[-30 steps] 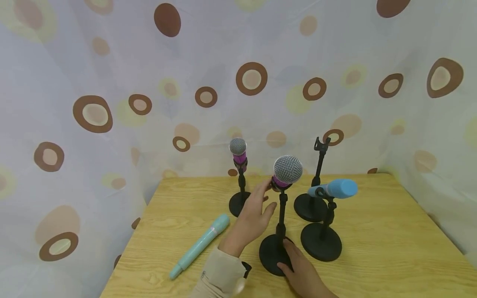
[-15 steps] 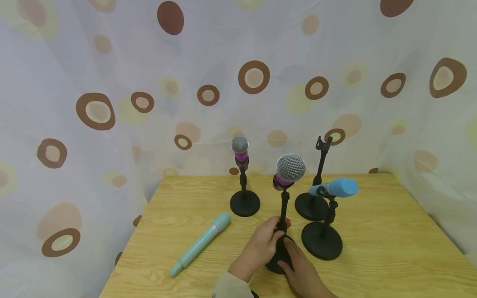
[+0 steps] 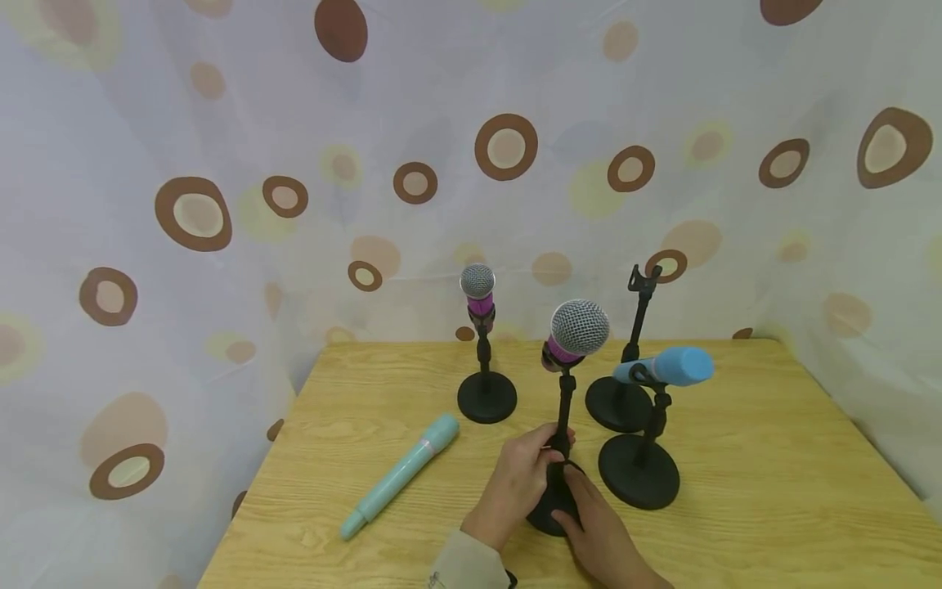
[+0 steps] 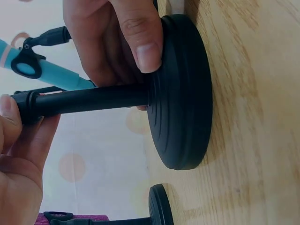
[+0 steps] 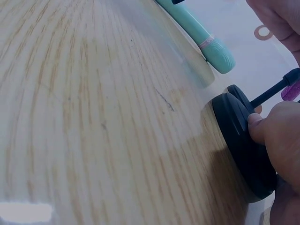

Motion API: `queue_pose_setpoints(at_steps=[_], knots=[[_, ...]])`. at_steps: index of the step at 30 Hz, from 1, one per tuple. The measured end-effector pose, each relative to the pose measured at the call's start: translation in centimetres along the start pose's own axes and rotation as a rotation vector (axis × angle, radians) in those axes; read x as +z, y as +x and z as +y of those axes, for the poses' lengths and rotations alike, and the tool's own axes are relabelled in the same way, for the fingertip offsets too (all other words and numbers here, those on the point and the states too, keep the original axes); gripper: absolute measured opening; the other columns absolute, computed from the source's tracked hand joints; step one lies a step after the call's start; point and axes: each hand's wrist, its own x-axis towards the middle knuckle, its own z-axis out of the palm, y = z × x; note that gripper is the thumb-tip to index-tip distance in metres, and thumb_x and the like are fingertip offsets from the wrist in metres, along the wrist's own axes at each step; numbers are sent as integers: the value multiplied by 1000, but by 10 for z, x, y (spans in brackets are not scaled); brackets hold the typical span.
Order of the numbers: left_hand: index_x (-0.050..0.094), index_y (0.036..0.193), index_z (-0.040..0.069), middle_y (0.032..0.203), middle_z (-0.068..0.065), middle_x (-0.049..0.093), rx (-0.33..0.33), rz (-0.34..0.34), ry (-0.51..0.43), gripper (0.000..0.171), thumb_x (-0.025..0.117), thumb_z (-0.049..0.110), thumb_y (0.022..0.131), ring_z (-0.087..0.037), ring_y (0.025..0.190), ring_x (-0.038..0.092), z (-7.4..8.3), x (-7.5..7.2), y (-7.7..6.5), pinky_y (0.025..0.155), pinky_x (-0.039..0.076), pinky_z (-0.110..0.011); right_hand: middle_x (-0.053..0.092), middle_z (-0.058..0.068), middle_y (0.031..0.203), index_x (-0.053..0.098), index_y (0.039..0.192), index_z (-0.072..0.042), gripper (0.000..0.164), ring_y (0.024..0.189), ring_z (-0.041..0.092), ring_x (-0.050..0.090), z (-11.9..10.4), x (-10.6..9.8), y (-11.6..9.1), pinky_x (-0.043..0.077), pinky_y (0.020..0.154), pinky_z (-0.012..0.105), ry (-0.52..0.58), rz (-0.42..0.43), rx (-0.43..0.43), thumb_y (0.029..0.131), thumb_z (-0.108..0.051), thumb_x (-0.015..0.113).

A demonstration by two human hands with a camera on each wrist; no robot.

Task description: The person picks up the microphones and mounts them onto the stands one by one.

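Note:
A purple microphone with a silver mesh head [image 3: 580, 327] sits in the clip of a black desktop microphone stand [image 3: 565, 413]. My left hand [image 3: 515, 483] holds the lower pole of this stand, thumb and fingers around its collar. Down at the round base [image 4: 187, 98], my right hand [image 3: 605, 536] grips the disc with the thumb on top; in the left wrist view its fingers curl behind the pole. The right wrist view shows that thumb [image 5: 257, 126] pressing the base. Whether the base rests flat on the table is hard to tell.
Behind, a second purple microphone [image 3: 481, 305] stands in its own stand. To the right are a blue microphone [image 3: 680, 366] on a stand and a stand with a bare clip [image 3: 643, 281]. A mint-green microphone [image 3: 401, 474] lies on the wooden table [image 3: 773, 458] at left.
My left hand has come down from beside the microphone's head to the lower pole and taken hold there. My right hand stays at the base. The head view has shifted slightly.

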Motion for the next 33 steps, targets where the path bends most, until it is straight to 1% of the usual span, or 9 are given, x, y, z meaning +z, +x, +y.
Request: queue_pose_setpoints(at_steps=[6, 10, 14, 16, 18, 23, 25, 30, 33], knots=[[67, 117, 9, 112, -5, 74, -25, 39, 3, 23, 63, 7, 94, -4, 100, 70, 1, 1, -1, 83, 51, -8, 43, 26, 150, 40, 146, 6, 60, 138, 42, 44, -1, -2, -1, 42, 108, 54, 7, -41, 32, 95, -14, 65], [64, 122, 10, 117, -2, 71, -57, 20, 2, 28, 65, 10, 94, -6, 106, 68, 1, 2, -2, 87, 52, -11, 42, 26, 150, 40, 145, 7, 59, 138, 42, 43, 0, -1, -2, 41, 108, 55, 5, -51, 45, 95, -14, 65], [55, 132, 12, 123, -3, 66, -123, -27, -99, 37, 63, 10, 96, -10, 113, 65, 2, 2, -3, 93, 52, -17, 41, 27, 150, 40, 146, 7, 60, 138, 43, 42, 1, 1, -3, 41, 108, 55, 11, -60, 50, 95, -15, 65], [53, 134, 13, 124, -4, 66, -143, -32, -158, 39, 61, 7, 96, -11, 115, 64, 3, 2, -3, 95, 52, -20, 42, 27, 150, 40, 146, 7, 61, 138, 43, 43, 1, 2, -2, 41, 108, 55, 11, -57, 43, 95, -15, 65], [54, 130, 12, 123, -3, 66, -137, -18, -183, 36, 61, 4, 96, -11, 115, 65, 3, 3, -4, 96, 53, -21, 42, 27, 150, 40, 145, 7, 61, 138, 43, 43, 1, 2, -2, 41, 108, 55, 11, -47, 32, 94, -15, 66], [58, 120, 10, 116, -1, 69, -74, 30, -131, 26, 62, 6, 96, -7, 106, 67, 3, 4, -3, 92, 54, -20, 44, 26, 149, 41, 145, 6, 60, 137, 42, 45, 1, 2, -2, 42, 107, 55, 4, -23, 19, 94, -14, 66], [57, 121, 11, 115, 0, 70, -57, 38, -126, 26, 62, 7, 96, -6, 106, 67, 2, 4, -3, 92, 54, -20, 44, 25, 149, 41, 145, 6, 59, 136, 42, 46, 1, 1, -2, 43, 107, 55, 3, -26, 23, 94, -14, 66], [52, 128, 14, 114, -1, 69, -26, 52, -145, 34, 61, 6, 96, -7, 107, 67, 1, 5, -3, 94, 54, -21, 43, 25, 150, 41, 146, 5, 59, 138, 42, 44, 0, -1, -1, 41, 108, 54, 7, -49, 36, 95, -15, 65], [53, 126, 12, 115, -1, 69, -19, 62, -141, 32, 61, 5, 96, -7, 107, 68, 2, 6, -3, 93, 54, -21, 42, 25, 150, 41, 146, 5, 59, 138, 42, 44, 0, -2, 0, 41, 108, 55, 7, -54, 39, 95, -15, 65]])
